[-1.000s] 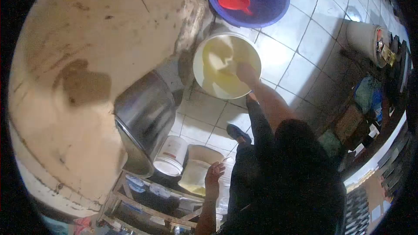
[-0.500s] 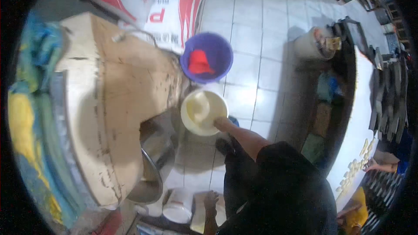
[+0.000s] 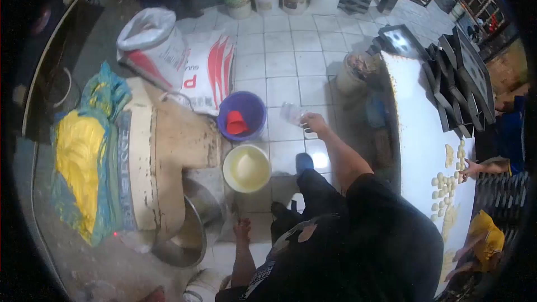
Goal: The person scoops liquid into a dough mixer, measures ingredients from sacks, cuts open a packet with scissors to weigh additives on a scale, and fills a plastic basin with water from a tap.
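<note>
My right hand [image 3: 316, 125] is closed around a clear plastic cup [image 3: 291, 113], held out over the floor tiles right of the purple tub. My left hand [image 3: 242, 229] hangs low beside my leg, fingers loosely apart, with nothing seen in it. Between the hands and the wooden bench stands a cream bucket [image 3: 228, 174] with a pale powdery mound [image 3: 246, 166] amid yellowish contents. Just beyond it, the purple tub [image 3: 254, 106] contains a red plastic scoop [image 3: 236, 123].
A wooden bench [image 3: 168, 128] and a large metal bowl [image 3: 196, 235] are on the left. Red-and-white sacks [image 3: 204, 70] stand behind. Along the right runs a white table [image 3: 414, 134] with dough pieces [image 3: 443, 187]; a co-worker's hand [image 3: 472, 169] touches them. Lidded buckets [image 3: 238, 3] line the back.
My right hand has come out of the cream bucket and moved right and away, now showing the clear cup. The pale mound lies in the bucket. The camera view has shifted, showing more background.
</note>
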`<state>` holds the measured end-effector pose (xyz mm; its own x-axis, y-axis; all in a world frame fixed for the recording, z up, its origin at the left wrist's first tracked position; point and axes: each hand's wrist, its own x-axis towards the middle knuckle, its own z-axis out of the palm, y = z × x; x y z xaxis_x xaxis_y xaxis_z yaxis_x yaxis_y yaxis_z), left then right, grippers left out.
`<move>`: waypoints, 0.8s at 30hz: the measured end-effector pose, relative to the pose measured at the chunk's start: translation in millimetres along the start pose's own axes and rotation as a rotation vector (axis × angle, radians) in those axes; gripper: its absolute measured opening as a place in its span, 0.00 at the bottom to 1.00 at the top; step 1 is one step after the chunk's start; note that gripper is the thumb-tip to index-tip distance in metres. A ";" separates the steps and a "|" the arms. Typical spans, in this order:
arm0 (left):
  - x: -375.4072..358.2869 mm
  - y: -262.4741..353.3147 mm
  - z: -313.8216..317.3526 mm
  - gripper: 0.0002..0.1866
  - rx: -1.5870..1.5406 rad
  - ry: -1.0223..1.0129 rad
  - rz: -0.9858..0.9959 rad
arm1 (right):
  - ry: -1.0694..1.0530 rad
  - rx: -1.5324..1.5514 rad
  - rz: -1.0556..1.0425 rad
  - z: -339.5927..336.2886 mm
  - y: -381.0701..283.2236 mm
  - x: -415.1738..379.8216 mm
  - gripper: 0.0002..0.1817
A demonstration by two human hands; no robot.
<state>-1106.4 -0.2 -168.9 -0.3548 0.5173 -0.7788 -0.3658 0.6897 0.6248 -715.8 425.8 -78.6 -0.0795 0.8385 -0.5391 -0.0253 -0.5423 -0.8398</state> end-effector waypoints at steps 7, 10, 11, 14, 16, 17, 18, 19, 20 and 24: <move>23.3 15.4 80.0 0.16 0.178 -0.122 0.042 | 0.242 0.353 0.066 -159.3 -5.4 92.3 0.06; 34.5 35.9 150.0 0.18 0.116 -0.032 -0.250 | 0.370 0.498 0.126 -220.6 -3.4 153.0 0.06; 27.8 42.3 169.4 0.18 0.091 -0.065 -0.301 | 0.387 0.517 0.156 -240.0 5.0 169.5 0.06; 28.2 110.1 279.8 0.20 0.456 -0.118 -0.251 | 0.417 0.021 0.169 -315.1 19.5 239.4 0.09; 36.1 147.7 329.8 0.21 0.640 -0.205 -0.202 | 0.463 0.509 0.115 -348.1 24.7 267.3 0.12; 41.5 175.3 359.8 0.21 0.647 -0.238 -0.115 | 0.508 0.520 0.091 -360.8 20.0 279.7 0.14; 46.1 202.0 387.2 0.21 0.651 -0.273 -0.027 | 0.516 0.527 0.110 -371.2 17.9 296.2 0.14; 49.9 226.1 411.1 0.21 0.662 -0.270 -0.040 | 0.584 0.727 0.027 -379.4 15.2 312.8 0.16; 52.5 249.0 432.6 0.21 0.631 -0.262 0.042 | 0.651 0.924 -0.062 -384.3 12.5 324.4 0.19; 48.2 308.0 480.9 0.20 0.535 -0.230 0.152 | 0.495 1.050 0.242 -384.7 -8.1 337.3 0.23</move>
<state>-822.4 480.8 -40.7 -0.1516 0.6851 -0.7125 0.1797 0.7279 0.6617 -359.0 733.5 -278.4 0.1940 0.5120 -0.8368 -0.8863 -0.2742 -0.3732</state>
